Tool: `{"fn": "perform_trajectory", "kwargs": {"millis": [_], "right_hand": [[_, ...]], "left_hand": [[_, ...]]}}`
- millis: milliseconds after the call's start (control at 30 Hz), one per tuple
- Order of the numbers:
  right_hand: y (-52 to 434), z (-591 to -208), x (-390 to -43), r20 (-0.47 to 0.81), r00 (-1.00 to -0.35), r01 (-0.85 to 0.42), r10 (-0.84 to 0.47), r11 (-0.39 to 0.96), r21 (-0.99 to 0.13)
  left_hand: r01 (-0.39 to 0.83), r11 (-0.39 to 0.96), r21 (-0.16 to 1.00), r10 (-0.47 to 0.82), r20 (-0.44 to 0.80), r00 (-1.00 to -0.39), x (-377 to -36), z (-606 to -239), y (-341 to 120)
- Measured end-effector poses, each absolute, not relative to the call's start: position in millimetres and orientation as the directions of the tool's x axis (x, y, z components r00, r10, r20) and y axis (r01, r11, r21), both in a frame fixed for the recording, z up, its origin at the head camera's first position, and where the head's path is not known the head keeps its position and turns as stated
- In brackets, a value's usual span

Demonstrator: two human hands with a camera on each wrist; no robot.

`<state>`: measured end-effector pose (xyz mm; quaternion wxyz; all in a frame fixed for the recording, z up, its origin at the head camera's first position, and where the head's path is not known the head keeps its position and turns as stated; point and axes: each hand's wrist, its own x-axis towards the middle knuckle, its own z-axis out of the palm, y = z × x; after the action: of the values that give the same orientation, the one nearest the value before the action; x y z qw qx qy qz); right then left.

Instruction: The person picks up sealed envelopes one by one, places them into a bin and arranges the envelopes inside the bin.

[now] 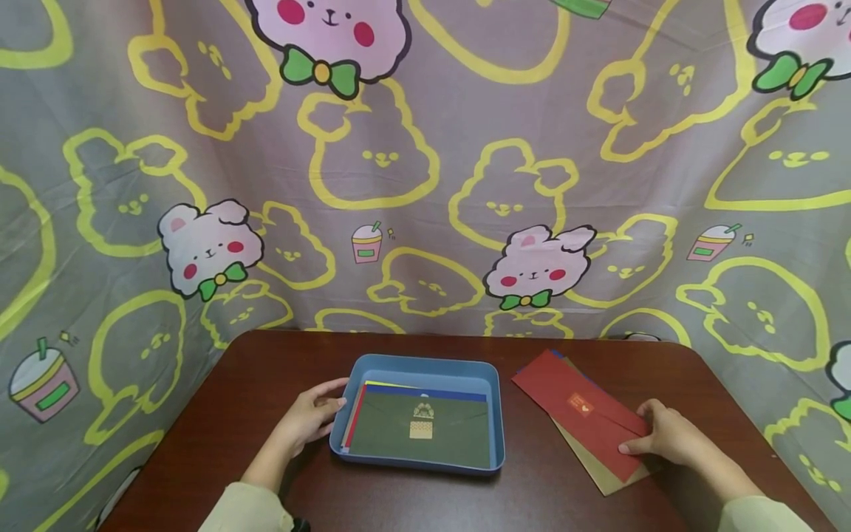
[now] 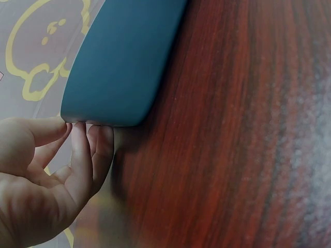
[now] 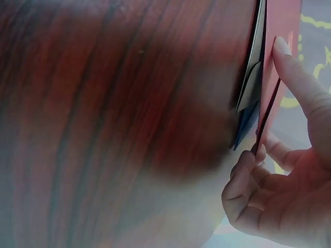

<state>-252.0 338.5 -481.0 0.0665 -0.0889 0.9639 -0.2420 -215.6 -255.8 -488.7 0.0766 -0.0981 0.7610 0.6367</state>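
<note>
A blue tray [image 1: 417,467] holds a stack of envelopes, with a dark green envelope [image 1: 459,425] on top and blue, yellow and red edges peeking out beneath. My left hand [image 1: 309,417] rests its fingertips against the outside of the tray's left wall; in the left wrist view they touch the tray [image 2: 121,62] near its rim. To the right of the tray, my right hand [image 1: 671,436] pinches a red envelope [image 1: 552,384] by its right edge, thumb on top. Under it show a tan envelope [image 1: 592,465] and a bit of blue; the right wrist view shows these layers slightly apart.
The dark reddish-brown table [image 1: 266,369] has rounded far corners. A grey cloth [image 1: 412,222] printed with cartoon bears and rabbits hangs behind it and along its sides.
</note>
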Motion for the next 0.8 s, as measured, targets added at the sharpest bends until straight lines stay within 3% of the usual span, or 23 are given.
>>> {"fn": "perform_trajectory", "kwargs": {"millis": [300, 567, 800], "right_hand": [[342, -476, -257, -0.118, -0.972, -0.119, -0.203, 0.857, -0.501], [349, -471, -258, -0.16, -0.962, -0.045, -0.221, 0.707, -0.705], [352, -470, -257, -0.254, -0.949, 0.13, -0.186, 0.503, -0.854]], "left_hand": [[-0.27, 0.184, 0.945, -0.076, -0.26, -0.963, -217, -488, -255], [-0.274, 0.192, 0.942, -0.086, -0.262, -0.961, -217, -488, -256], [-0.261, 0.19, 0.947, -0.072, -0.252, -0.965, -216, -487, -255]]}}
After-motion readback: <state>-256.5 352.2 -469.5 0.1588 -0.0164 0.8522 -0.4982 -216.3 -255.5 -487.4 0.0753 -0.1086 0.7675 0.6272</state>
